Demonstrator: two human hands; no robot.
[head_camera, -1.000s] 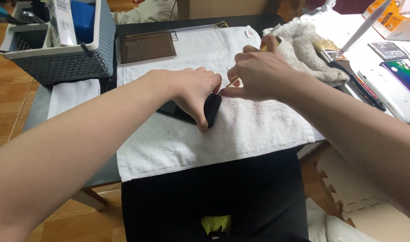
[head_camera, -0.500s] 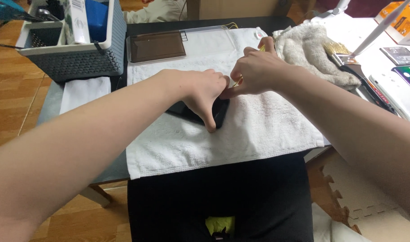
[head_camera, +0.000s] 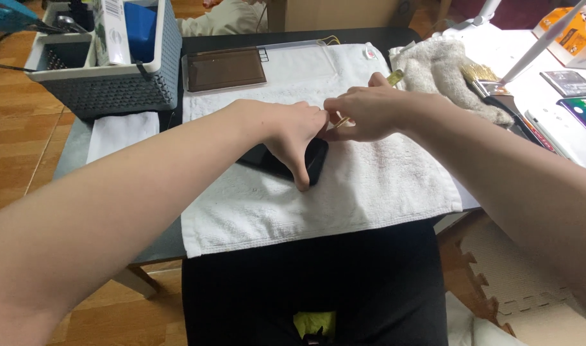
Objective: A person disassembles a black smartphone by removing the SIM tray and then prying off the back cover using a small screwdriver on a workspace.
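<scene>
- The left hand (head_camera: 290, 131) presses a flat black phone-like device (head_camera: 280, 163) onto the white towel (head_camera: 344, 192) spread over the bench; the thumb runs down the device's near edge and the fingers curl over its far edge, clamping it.
- The right hand (head_camera: 363, 115) meets the left at the device's far right corner, its fingers pinched shut on a thin yellowish tool (head_camera: 386, 83) whose free end slants up and away from the towel.
- Risk, as I judge it: the tool's tip works right against the left fingertips, so a slip off the device's edge could jab them or scratch the dark face.
- The towel is soft and loose; a hard push could slide the device or bunch the cloth, taking away the steady backing.
- Any small part freed at that corner could vanish into the towel's pile.
- Beyond the towel's far left corner stands a grey lattice basket (head_camera: 120, 96) holding an upright white carton (head_camera: 110, 32) with dark print and a blue box beside it.
- On the towel's far edge lies a flat brown rectangular case (head_camera: 224, 69).
- Right of the towel sit a crumpled cream cloth (head_camera: 443, 70), two dark cards (head_camera: 565, 83) and, farther off, an orange packet (head_camera: 562, 38).
</scene>
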